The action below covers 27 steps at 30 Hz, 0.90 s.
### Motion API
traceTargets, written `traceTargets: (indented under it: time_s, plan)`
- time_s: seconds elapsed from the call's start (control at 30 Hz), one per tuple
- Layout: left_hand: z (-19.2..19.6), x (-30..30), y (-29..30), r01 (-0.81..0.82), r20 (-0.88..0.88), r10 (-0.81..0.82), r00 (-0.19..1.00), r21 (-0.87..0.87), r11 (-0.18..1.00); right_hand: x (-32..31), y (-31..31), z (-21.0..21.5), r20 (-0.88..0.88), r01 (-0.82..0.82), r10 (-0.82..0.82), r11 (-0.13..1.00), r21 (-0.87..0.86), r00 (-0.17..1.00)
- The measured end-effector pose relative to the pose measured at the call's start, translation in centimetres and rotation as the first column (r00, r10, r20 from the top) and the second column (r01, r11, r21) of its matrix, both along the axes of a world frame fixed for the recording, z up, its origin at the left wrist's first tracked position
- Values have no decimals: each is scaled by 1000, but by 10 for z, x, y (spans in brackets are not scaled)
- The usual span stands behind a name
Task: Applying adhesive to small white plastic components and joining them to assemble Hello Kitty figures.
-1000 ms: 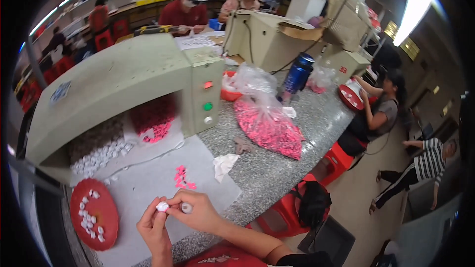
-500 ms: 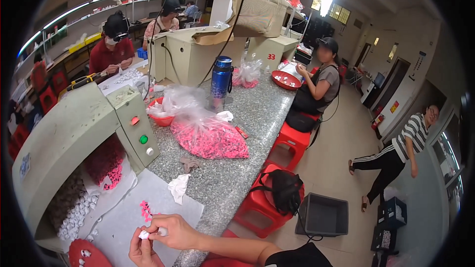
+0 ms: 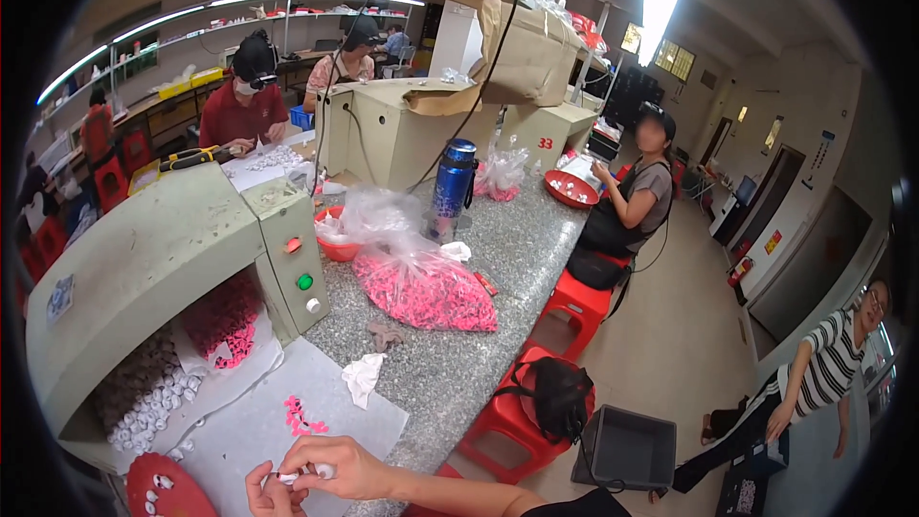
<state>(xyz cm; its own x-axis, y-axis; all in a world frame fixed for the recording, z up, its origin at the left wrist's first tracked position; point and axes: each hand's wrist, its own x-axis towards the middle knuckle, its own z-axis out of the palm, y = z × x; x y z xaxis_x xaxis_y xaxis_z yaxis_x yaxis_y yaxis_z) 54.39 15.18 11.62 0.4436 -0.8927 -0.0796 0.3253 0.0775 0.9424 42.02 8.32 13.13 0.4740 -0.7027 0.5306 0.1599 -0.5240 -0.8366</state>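
At the lower edge, my left hand and my right hand meet, both closed. Between their fingertips is a small white molded piece with a dark spot; its exact kind is too small to tell. Another whitish bit shows at my right hand's curled fingers. Just beyond them, small pink pieces lie on a white paper sheet. A red round tray with a few white pieces sits left of my left hand. White pieces are heaped under the machine's arched cover.
The beige machine with buttons stands at left. On the speckled counter are a bag of pink pieces, a blue bottle and crumpled tissue. Red stools and a grey crate stand at right. Other people work nearby.
The whole view has shifted, so the counter things appear further right and lower. My hands stay together on the white piece. A person in a striped top has come closer at right.
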Motion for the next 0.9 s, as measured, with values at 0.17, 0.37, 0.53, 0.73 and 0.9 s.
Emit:
traceTargets:
  time_s: [0.17, 0.37, 0.53, 0.73, 0.9]
  plan:
    - [-2, 7, 7, 5, 231, -5, 973, 3, 1000, 3, 4, 4, 206, -268, 194, 858, 439, 959]
    - [5, -1, 9, -4, 232, 10, 973, -25, 1000, 1, 4, -13, 291, -354, 218, 726, 589, 932]
    - [9, 5, 12, -10, 320, 30, 947, -65, 998, 3, 4, -2, 208, -304, 223, 726, 617, 952]
    - [3, 8, 14, -28, 269, 15, 963, 46, 999, 11, 4, -20, 164, -273, 220, 736, 620, 962]
    - [0, 9, 14, -42, 266, 36, 963, 14, 999, 10, 3, -8, 201, -307, 232, 675, 671, 952]
